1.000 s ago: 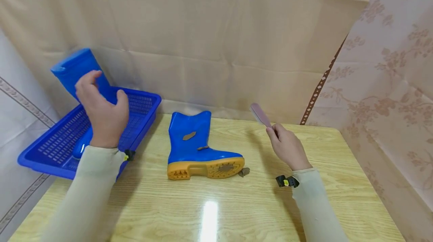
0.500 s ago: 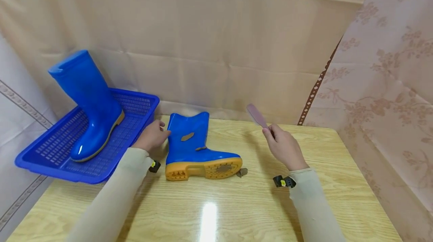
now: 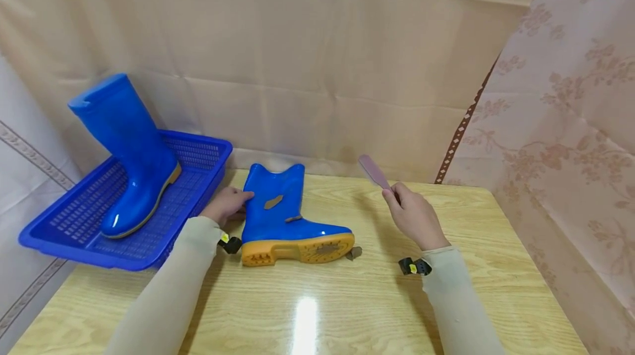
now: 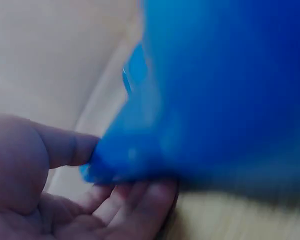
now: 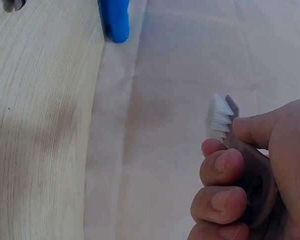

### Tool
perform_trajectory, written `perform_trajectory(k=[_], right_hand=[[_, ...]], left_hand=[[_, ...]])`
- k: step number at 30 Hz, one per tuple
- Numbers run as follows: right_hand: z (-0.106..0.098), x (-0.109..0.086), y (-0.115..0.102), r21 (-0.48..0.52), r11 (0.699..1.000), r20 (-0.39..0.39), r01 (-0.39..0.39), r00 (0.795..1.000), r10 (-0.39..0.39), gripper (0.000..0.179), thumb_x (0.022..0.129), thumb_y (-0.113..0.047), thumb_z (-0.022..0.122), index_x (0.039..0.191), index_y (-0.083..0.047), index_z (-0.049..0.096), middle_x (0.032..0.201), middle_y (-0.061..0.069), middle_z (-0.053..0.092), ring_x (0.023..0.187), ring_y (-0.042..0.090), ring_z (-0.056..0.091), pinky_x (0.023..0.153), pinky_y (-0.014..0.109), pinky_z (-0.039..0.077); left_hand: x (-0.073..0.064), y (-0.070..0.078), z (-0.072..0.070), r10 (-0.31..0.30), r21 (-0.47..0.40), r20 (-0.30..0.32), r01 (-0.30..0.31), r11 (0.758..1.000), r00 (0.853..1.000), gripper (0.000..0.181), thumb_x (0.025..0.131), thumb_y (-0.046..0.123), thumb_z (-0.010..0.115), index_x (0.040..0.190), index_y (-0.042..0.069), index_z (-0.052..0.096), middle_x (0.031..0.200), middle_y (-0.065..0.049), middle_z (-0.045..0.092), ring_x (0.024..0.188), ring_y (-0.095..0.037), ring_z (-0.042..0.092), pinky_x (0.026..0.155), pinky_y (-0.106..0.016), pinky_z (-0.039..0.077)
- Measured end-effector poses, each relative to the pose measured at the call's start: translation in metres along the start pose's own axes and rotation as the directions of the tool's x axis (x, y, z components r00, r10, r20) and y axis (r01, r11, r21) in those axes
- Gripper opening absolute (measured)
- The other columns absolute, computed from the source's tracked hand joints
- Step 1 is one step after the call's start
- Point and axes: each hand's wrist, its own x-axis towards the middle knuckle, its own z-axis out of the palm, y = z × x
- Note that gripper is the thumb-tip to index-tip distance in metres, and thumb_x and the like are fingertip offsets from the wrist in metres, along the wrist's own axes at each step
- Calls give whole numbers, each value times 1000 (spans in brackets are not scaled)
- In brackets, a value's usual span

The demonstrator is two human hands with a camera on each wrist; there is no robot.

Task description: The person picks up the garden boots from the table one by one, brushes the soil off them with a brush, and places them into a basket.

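A blue rain boot with a yellow sole lies on its side on the table, with brown mud patches on its shaft, instep and sole. My left hand is at the left edge of its shaft. In the left wrist view the thumb lies over the boot's edge and the fingers lie under it, pinching it. My right hand grips a mauve brush by its handle, raised over the right of the table. White bristles show in the right wrist view.
A blue plastic basket stands at the left, with a second blue rain boot upright in it. A brown mud lump lies by the toe of the lying boot. A beige cloth hangs behind the table.
My left hand has come from the boot in the basket down and right to the lying boot's shaft, and now pinches its edge. My right hand keeps holding the brush, nearly still.
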Motion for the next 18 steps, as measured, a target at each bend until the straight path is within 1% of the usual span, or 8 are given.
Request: perform_trajectory(k=[2,4,7,9,11,14,16,18], right_hand=[[0,0,0,2,1000,-2,1,1000,-1,39,113,-38,42,107,-4,62,65,2,49,50,16,41,46,31,34],[1,0,0,2,1000,-6,4,1000,-4,40,113,-38,42,107,-4,62,64,2,48,50,16,41,46,31,34],[1,0,1,1,1000,-12,5,1000,-5,41,113,-39,41,107,-5,62,64,2,48,50,16,41,46,31,33],[1,0,2,-2,1000,-14,6,1000,-6,42,112,-40,41,106,-4,62,64,2,48,50,16,41,46,31,33],[2,0,2,-4,1000,-12,3,1000,-3,43,112,-41,41,107,-4,62,65,2,48,51,16,41,47,31,34],[2,0,3,-4,1000,-12,1,1000,-1,42,112,-41,41,106,-5,62,65,2,48,51,16,42,47,31,34],[1,0,4,-3,1000,-13,1,1000,-1,42,112,-40,41,106,-5,62,65,2,48,51,16,42,47,31,34],[1,0,4,-3,1000,-17,3,1000,-3,41,112,-40,41,105,-6,62,65,2,48,51,16,42,47,31,34]], left_hand=[[-1,2,2,0,-108,33,4,994,999,57,111,26,45,151,-11,29,149,-31,45,135,-41,52,111,-50,46],[-4,5,4,-1,-212,52,12,977,999,65,111,27,44,157,-7,16,157,-32,33,144,-43,42,116,-53,39],[-9,10,8,18,-360,54,2,933,998,72,110,28,47,162,-2,6,164,-28,25,150,-42,33,120,-54,31],[-13,15,12,20,-432,36,-3,902,999,74,109,30,50,164,3,7,166,-23,27,151,-38,34,121,-52,30],[-17,21,16,27,-509,24,-11,860,999,74,109,30,52,165,7,10,165,-19,31,150,-34,36,122,-50,31],[-27,30,22,43,-560,15,-27,828,999,73,108,34,54,166,14,14,164,-15,35,147,-32,41,119,-50,35],[-32,36,25,71,-570,16,-49,820,997,73,108,37,54,166,16,15,163,-14,37,146,-33,42,118,-53,37],[-38,41,29,109,-561,-3,-92,823,994,72,108,38,55,165,16,18,163,-13,38,146,-33,43,118,-54,36]])
